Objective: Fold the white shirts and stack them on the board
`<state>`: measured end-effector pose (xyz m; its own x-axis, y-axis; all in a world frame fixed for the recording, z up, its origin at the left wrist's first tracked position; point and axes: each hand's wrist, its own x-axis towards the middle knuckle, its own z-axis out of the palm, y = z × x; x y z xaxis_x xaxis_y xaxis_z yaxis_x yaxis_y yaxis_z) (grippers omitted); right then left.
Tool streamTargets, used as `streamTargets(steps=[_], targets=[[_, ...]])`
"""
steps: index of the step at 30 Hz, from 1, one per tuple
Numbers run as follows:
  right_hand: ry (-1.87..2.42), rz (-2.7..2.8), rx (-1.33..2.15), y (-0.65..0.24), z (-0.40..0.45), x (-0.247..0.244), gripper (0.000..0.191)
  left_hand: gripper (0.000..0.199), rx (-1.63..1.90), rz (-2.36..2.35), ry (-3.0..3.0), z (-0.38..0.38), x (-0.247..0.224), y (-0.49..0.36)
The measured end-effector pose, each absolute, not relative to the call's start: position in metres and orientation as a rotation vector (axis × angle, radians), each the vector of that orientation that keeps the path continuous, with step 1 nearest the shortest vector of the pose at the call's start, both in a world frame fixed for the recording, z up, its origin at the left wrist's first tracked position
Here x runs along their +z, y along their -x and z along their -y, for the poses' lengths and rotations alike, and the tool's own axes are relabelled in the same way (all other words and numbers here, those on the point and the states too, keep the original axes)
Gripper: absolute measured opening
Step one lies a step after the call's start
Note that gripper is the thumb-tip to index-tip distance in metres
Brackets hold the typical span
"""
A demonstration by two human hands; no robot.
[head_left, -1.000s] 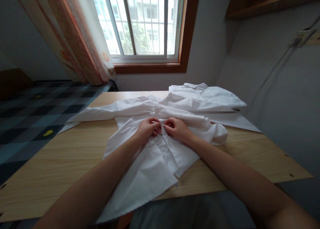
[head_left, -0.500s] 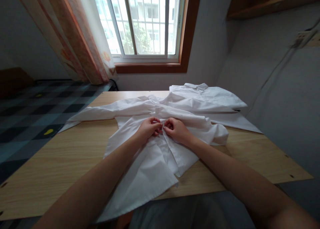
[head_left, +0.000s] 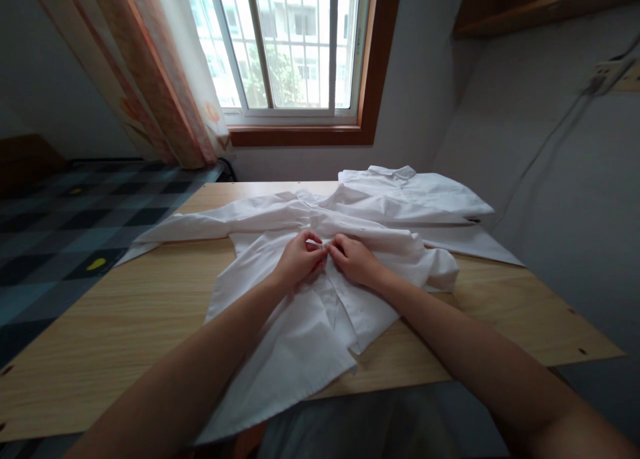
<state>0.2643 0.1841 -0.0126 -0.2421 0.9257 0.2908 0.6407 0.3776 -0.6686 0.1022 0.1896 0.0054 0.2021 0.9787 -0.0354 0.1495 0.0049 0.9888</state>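
Observation:
A white shirt (head_left: 295,359) lies spread on the wooden table (head_left: 150,292), its sleeves out to both sides and its lower front parted in a slit. At the middle of its front, my left hand (head_left: 302,257) pinches the edge of the cloth. My right hand (head_left: 351,259) pinches the same front edge from the right, its fingertips touching or nearly touching those of my left hand. Whatever small part lies between the fingertips is too small to make out. Behind, at the back right, rests a second white shirt (head_left: 425,191) with its collar showing.
Left of the table is a bed with a checked cover (head_left: 60,225). A curtain (head_left: 165,79) hangs beside the barred window (head_left: 295,52) at the back. A wall socket with a cable (head_left: 603,77) and a wooden shelf (head_left: 540,9) are at the right.
My fingertips have drawn closer together at the shirt's front, and my left fingers have shifted slightly. Both shirts lie nearly as before.

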Motion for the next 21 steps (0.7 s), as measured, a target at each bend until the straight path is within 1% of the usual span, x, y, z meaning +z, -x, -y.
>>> streamTargets(steps=[4, 8, 10, 13, 17, 21], targets=[[1.371, 2.144, 0.395, -0.264, -0.185, -0.016, 0.017, 0.027, 0.988, -1.16, -1.552, -0.185, 0.004, -0.105], [1.387, 2.161, 0.345, -0.264, -0.187, -0.019, 0.017, 0.021, 0.994, -1.221, -1.685, -0.185, 0.007, -0.104], [1.378, 2.103, 0.385, -0.263, -0.189, -0.02, 0.02, 0.018, 0.987, -1.256, -1.78, -0.187, 0.01, -0.102], [1.316, 1.975, 0.537, -0.262, -0.194, -0.022, 0.026, 0.018, 0.972, -1.278, -1.873, -0.188, 0.015, -0.101], [1.211, 1.833, 0.74, -0.262, -0.199, -0.024, 0.027, 0.019, 0.977, -1.298, -1.945, -0.186, 0.018, -0.1], [1.232, 1.813, 0.744, -0.265, -0.2, -0.026, 0.03, 0.021, 0.974, -1.273, -2.022, -0.187, 0.016, -0.099]])
